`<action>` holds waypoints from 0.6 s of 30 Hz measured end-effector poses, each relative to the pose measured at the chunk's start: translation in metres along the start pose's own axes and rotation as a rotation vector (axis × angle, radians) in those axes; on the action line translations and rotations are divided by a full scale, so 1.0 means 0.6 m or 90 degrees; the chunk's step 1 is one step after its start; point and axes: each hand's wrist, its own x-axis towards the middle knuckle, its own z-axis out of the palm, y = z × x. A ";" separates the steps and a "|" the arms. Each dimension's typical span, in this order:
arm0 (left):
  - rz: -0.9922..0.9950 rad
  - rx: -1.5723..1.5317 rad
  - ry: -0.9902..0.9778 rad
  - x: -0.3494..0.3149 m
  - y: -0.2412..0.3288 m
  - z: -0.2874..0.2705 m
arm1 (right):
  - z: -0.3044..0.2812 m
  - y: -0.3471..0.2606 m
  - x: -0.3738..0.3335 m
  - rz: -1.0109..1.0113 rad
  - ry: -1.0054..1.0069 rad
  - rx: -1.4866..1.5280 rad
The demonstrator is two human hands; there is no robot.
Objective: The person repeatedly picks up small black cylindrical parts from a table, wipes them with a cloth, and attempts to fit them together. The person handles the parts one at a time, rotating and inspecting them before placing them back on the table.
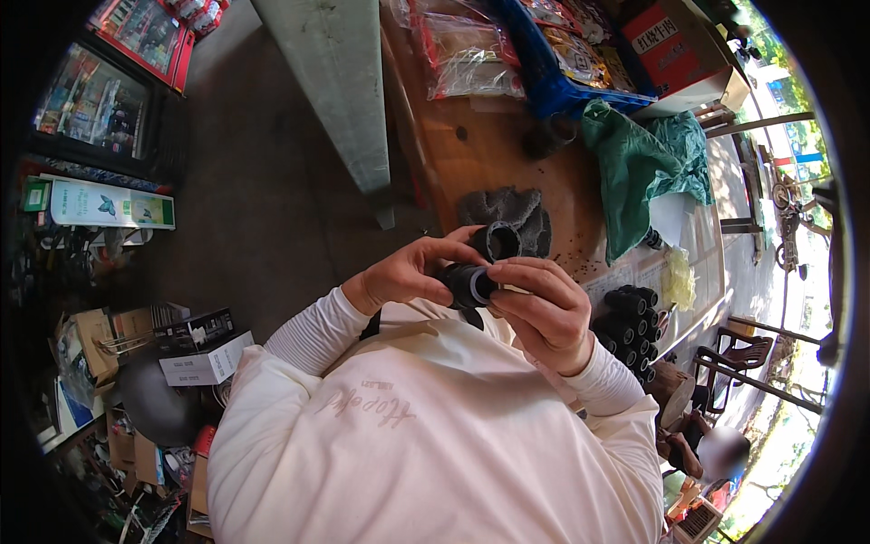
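Note:
In front of my chest, my left hand (412, 272) is closed around a black cylindrical part (460, 283) with a pale ring at its end. The fingertips of my right hand (548, 308) press against that ringed end. Just beyond it is a second black tube (500, 241) with an open, hollow end. My left fingers reach up beside this tube; whether they grip it I cannot tell. Behind the tube, a dark grey cloth (521, 210) lies crumpled on the wooden table (444, 150).
Several black tubes (630, 331) are stacked at the table's right. A green plastic bag (648, 163), a blue crate (553, 86) of packets and a cardboard box (671, 50) stand farther back. Small dark bits (577, 258) are scattered near the cloth. A person (689, 444) sits at far right.

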 end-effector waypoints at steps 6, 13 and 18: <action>0.005 -0.006 -0.001 -0.001 -0.002 -0.002 | 0.001 0.003 -0.003 -0.050 -0.026 -0.073; -0.002 0.015 0.019 -0.001 0.002 0.003 | -0.002 -0.004 -0.006 -0.099 -0.056 -0.196; 0.006 0.004 0.035 0.001 -0.001 0.003 | -0.001 -0.011 -0.007 -0.039 -0.076 -0.181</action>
